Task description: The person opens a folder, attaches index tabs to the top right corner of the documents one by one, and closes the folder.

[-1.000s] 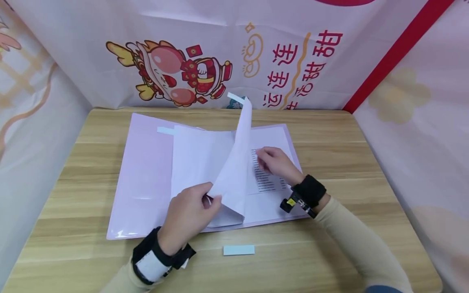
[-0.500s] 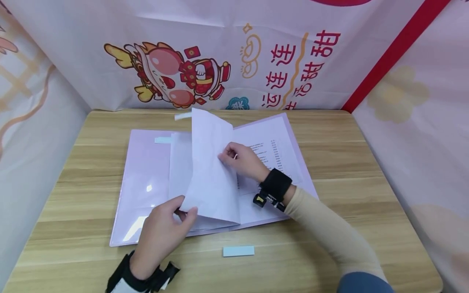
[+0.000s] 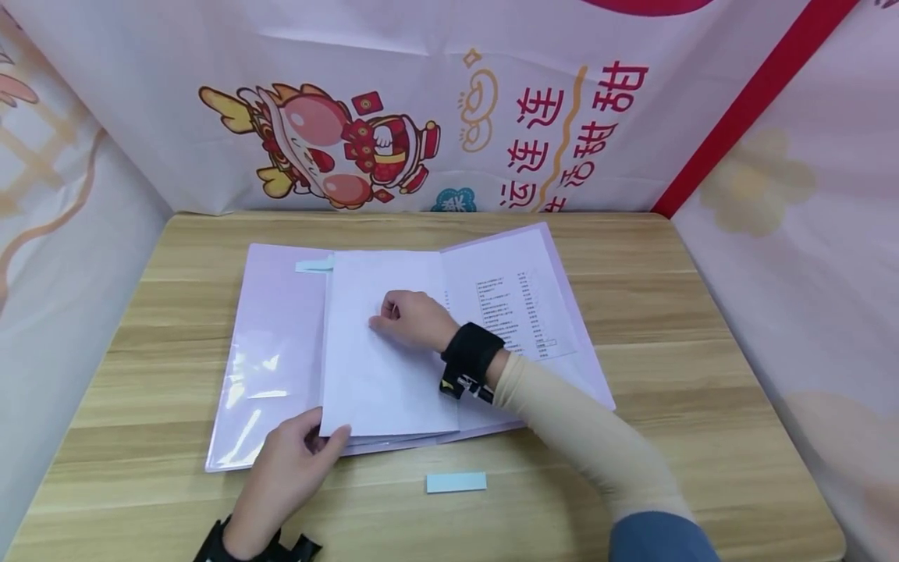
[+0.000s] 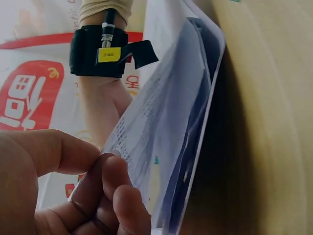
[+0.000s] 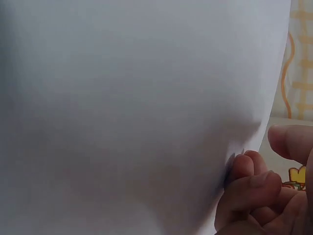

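Observation:
A light purple folder (image 3: pixel 274 328) lies spread on the wooden table, with white sheets inside. My left hand (image 3: pixel 288 464) pinches the lower left corner of the top white page (image 3: pixel 379 382), as the left wrist view also shows. That page lies over the left half. On its middle rests my right hand (image 3: pixel 414 320), fingers curled and thumb apart in the right wrist view, holding nothing. Light blue sticky tabs (image 3: pixel 314 266) stick out past the upper left edge of the pages. On the right half a printed sheet (image 3: pixel 509 308) shows lines of text, partly behind the right wrist.
A light blue strip (image 3: pixel 456 482) lies on the wooden table (image 3: pixel 702 437), just in front of the folder. A printed cloth (image 3: pixel 421 47) with a cartoon figure and red characters hangs behind the table, and pale cloth stands at both sides.
The raised page has swung left and down until it lies on the left half. The left hand travelled with its corner, towards me. My right hand moved left from the printed sheet onto the page.

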A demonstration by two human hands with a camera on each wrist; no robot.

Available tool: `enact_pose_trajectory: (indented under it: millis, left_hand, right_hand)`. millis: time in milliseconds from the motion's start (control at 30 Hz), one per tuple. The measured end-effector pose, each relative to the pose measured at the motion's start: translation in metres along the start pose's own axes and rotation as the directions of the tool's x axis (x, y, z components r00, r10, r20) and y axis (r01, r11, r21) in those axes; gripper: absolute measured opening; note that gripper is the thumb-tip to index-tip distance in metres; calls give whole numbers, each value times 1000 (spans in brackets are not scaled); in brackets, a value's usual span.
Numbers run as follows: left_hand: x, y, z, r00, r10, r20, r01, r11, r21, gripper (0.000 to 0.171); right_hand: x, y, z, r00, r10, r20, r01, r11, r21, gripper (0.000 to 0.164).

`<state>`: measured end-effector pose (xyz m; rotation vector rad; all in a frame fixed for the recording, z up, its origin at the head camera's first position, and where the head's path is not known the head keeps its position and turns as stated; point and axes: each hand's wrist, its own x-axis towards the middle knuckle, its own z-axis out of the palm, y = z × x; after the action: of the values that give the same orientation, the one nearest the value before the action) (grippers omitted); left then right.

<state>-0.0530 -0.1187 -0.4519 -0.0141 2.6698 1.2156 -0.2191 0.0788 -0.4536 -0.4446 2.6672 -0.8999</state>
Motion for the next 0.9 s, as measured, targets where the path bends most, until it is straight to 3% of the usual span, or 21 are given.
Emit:
enact_pose_trajectory:
  millis: [433, 600, 800, 900]
  left_hand:
    - [8, -23, 11, 990, -97, 98, 93, 995, 45, 14]
    - [9, -27, 13, 987, -115, 109, 107, 991, 81, 29]
    - [13, -29, 12, 992, -122, 46, 113, 980, 164, 49]
    - [15, -30, 13, 995, -98, -18, 100, 972, 214, 47]
  right_hand:
    - [11, 0, 40, 995, 65, 70, -58, 993, -103, 26]
    - [13, 1, 50, 995, 74, 63, -61, 980, -188, 25]
    - [13, 0, 51, 996, 62, 60, -45, 966, -256, 26]
    - [12, -1, 52, 996, 63, 66, -43, 963, -265, 26]
